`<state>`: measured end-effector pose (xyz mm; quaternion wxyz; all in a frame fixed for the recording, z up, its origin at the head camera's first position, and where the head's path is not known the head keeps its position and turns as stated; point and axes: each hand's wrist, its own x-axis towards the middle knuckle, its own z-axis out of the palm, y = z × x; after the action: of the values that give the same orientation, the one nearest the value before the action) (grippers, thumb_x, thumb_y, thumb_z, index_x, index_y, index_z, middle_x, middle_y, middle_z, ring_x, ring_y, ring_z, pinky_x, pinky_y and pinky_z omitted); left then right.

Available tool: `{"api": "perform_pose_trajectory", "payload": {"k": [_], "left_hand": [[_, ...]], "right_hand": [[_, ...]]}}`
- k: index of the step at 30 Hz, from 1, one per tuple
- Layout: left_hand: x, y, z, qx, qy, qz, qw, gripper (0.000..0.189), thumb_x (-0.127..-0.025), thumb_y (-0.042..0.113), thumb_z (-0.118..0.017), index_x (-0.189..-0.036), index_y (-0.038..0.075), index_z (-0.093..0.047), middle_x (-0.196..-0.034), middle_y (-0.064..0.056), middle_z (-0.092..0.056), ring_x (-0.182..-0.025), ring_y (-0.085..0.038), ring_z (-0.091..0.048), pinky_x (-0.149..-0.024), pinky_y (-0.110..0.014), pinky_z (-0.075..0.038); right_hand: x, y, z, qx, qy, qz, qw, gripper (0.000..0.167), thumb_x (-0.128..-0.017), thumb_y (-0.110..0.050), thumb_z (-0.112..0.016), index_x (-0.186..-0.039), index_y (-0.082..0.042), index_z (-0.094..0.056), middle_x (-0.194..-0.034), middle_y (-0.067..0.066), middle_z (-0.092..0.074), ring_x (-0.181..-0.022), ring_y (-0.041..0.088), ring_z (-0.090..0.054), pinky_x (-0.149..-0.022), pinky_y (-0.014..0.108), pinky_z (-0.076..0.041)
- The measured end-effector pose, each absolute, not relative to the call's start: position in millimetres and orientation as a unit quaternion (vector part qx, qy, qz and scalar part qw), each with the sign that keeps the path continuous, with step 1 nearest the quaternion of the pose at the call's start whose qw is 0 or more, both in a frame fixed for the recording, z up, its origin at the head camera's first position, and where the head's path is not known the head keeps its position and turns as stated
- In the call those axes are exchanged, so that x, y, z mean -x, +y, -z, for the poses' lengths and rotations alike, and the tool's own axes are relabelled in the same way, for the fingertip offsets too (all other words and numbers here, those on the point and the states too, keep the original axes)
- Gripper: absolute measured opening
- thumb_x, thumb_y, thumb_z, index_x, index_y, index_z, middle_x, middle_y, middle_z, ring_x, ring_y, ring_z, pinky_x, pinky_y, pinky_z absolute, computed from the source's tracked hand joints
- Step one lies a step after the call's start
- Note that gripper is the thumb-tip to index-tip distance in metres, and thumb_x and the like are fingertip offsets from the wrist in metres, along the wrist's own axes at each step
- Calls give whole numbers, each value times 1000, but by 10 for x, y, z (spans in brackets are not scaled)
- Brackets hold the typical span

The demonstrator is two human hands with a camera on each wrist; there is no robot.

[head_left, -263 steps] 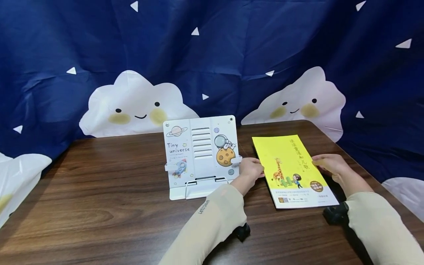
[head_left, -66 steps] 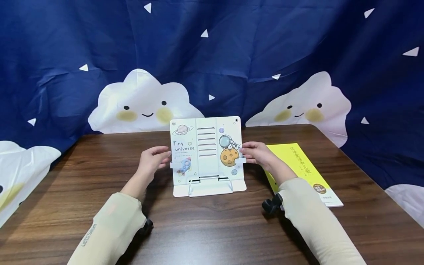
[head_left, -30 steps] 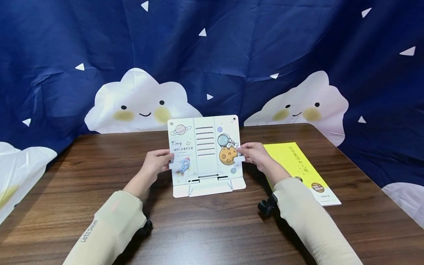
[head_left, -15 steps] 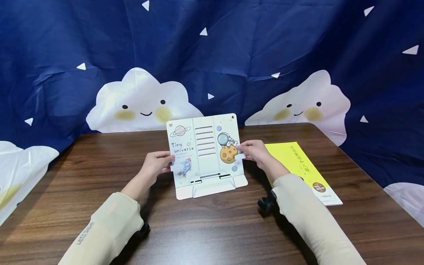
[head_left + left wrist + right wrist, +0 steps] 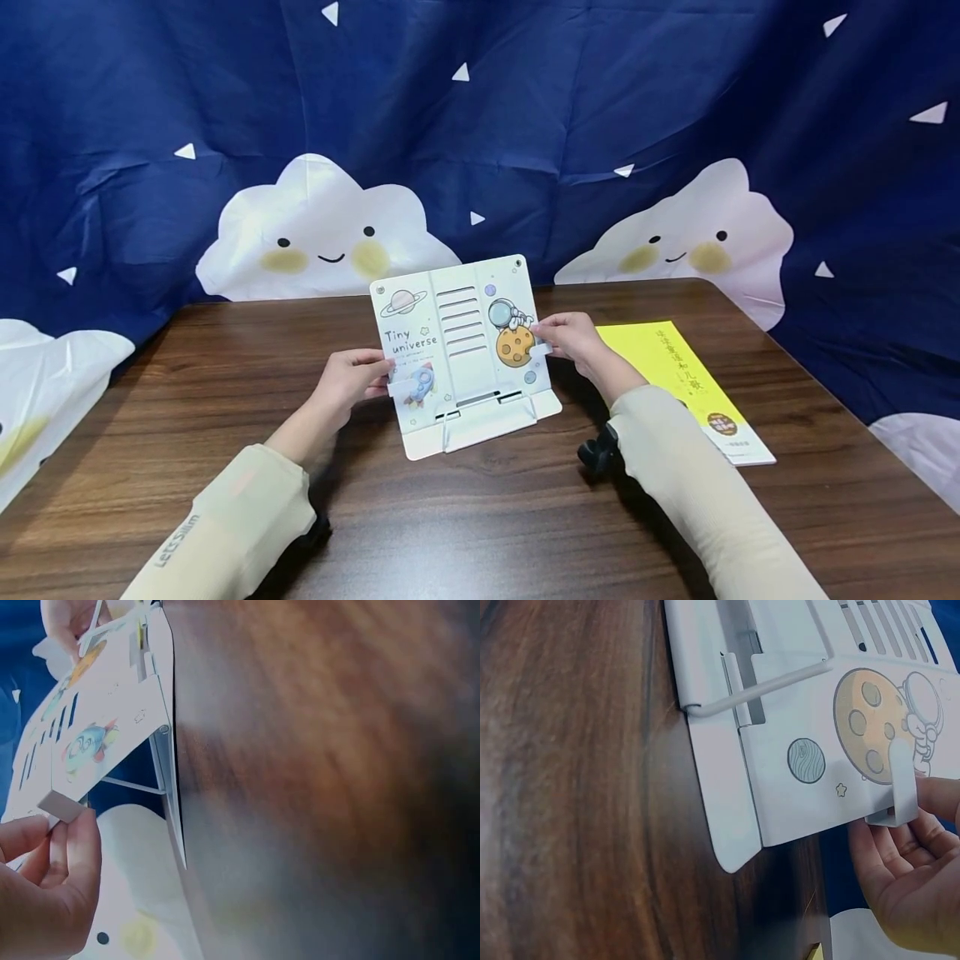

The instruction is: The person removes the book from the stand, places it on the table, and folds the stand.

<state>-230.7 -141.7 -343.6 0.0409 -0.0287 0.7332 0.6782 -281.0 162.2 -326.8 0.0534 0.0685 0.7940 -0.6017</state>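
A white book stand (image 5: 461, 333) printed with planets, a rocket and an astronaut stands on the wooden table, turned askew in the head view. My left hand (image 5: 348, 383) grips its left edge beside the small page clip, thumb in front and fingers behind. On the opposite edge my right hand (image 5: 573, 340) pinches the panel near the other clip (image 5: 904, 784). The left wrist view shows the stand's panel (image 5: 94, 742) leaning back over a base with a thin support bar. A wire page holder (image 5: 765, 686) crosses the front ledge in the right wrist view.
A yellow book (image 5: 660, 367) with a white lower band lies flat at the right, partly covered by the right forearm. The dark wooden table (image 5: 480, 533) reaches back to a blue curtain (image 5: 480, 125) with cloud faces and white triangles.
Earlier both hands held the yellow book; they then moved to the stand's two sides. Over the last second the stand has turned in their grip, its left side coming nearer.
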Motion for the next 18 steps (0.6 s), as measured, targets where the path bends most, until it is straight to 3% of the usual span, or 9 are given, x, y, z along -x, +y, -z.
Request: {"api": "perform_pose_trajectory", "payload": {"k": [6, 11, 18], "left_hand": [[2201, -1392, 3374, 21, 730, -682, 48, 21, -80, 5, -59, -97, -8, -58, -83, -14, -60, -65, -17, -59, -66, -34, -50], [2322, -1475, 3607, 4, 709, -703, 58, 17, -77, 8, -64, -90, -3, -62, -80, -12, -62, -66, -19, -60, -62, -32, -51], [2412, -1500, 3791, 3, 702, -710, 58, 17, -75, 7, -65, -86, -5, -61, -79, -14, -61, -68, -22, -60, -62, -35, -50]], "right_hand": [[2844, 1609, 3267, -62, 790, 607, 54, 23, -82, -10, -58, -96, 8, -57, -90, 11, -53, -68, 11, -53, -71, 28, -48], [2883, 1591, 3279, -70, 787, 610, 51, 24, -81, -10, -59, -99, 7, -58, -92, 11, -54, -72, 13, -52, -74, 30, -46], [2932, 1536, 3284, -78, 783, 616, 33, 25, -80, -10, -60, -99, 6, -58, -97, 11, -53, -77, 15, -51, -76, 31, -45]]}}
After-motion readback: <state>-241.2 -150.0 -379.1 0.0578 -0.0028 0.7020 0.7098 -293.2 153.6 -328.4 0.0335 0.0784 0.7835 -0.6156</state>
